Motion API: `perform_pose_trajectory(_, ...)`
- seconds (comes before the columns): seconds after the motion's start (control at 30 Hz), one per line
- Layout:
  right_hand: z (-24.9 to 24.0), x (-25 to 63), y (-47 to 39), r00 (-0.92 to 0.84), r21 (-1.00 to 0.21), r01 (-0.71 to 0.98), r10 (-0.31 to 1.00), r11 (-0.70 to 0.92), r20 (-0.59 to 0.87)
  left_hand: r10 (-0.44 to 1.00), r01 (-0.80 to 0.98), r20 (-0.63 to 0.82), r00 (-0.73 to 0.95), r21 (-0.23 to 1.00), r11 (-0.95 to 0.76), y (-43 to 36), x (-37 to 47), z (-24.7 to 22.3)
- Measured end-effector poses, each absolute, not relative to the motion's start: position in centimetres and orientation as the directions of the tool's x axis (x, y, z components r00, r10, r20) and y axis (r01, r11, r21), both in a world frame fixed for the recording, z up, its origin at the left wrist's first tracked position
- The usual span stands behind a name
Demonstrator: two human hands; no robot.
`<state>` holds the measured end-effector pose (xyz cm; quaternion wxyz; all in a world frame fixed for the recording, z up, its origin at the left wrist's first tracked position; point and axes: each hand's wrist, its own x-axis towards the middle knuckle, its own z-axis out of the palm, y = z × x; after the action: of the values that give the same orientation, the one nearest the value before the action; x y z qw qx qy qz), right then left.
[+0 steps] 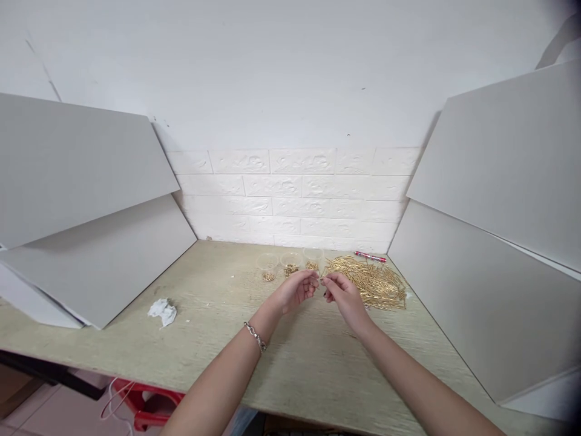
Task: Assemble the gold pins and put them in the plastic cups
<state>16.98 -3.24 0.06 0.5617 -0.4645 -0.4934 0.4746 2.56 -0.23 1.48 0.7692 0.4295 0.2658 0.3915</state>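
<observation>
My left hand, with a chain bracelet at the wrist, is closed with its fingertips pinched together. Facing it, my right hand pinches too, and the fingertips of both hands meet around a small, thin gold piece. Most of that piece is hidden by the fingers. Just behind and right of my right hand spreads a heap of thin gold rods. Beyond my left hand stand three clear plastic cups: a left cup, a middle cup and a right cup, with small gold parts in them.
A red patterned pen lies behind the heap. Crumpled white tissue rests on the left of the wooden table. Grey panels stand at the left, more panels at the right. Below the table edge is a red stool.
</observation>
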Motion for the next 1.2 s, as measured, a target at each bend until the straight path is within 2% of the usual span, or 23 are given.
perform_pose_trajectory(0.13, 0.3, 16.4, -3.6, -0.023, -0.891, -0.447, 0.996, -0.082, -0.081, 0.839, -0.401, -0.075, 0.538, 0.853, 0.333, -0.3, 2.7, 1.5)
perform_pose_trajectory(0.27, 0.4, 16.3, -3.7, -0.038, -0.794, -0.589, 0.986, -0.151, -0.160, 0.854, -0.389, -0.080, 0.514, 0.865, 0.316, -0.3, 2.8, 1.4)
perform_pose_trajectory(0.5, 0.1, 16.5, -3.4, -0.052, -0.720, -0.662, 0.970, -0.211, -0.236, 0.898, -0.362, -0.003, 0.440, 0.914, 0.180, -0.1, 3.1, 0.9)
perform_pose_trajectory(0.6, 0.1, 16.5, -3.4, -0.049, -0.704, -0.668, 0.959, -0.240, -0.280, 0.929, -0.220, 0.015, 0.370, 0.973, 0.072, -0.1, 3.3, 0.8)
perform_pose_trajectory(0.7, 0.1, 16.5, -3.4, -0.054, -0.695, -0.670, 0.950, -0.262, -0.306, 0.944, -0.064, 0.092, 0.316, 0.995, -0.076, -0.1, 3.5, 0.6)
perform_pose_trajectory(0.97, 0.5, 16.6, -3.4, -0.029, -0.650, -0.721, 0.949, -0.238, -0.315, 0.893, 0.215, 0.324, 0.311, 0.892, -0.398, -0.4, 3.9, 0.0)
perform_pose_trajectory(1.07, 0.3, 16.6, -3.4, -0.033, -0.642, -0.729, 0.949, -0.237, -0.313, 0.889, 0.275, 0.340, 0.309, 0.862, -0.425, -0.3, 3.8, -0.3)
perform_pose_trajectory(1.2, -0.1, 16.7, -3.2, -0.041, -0.640, -0.729, 0.948, -0.243, -0.314, 0.904, 0.253, 0.301, 0.305, 0.889, -0.381, 0.0, 3.8, -0.7)
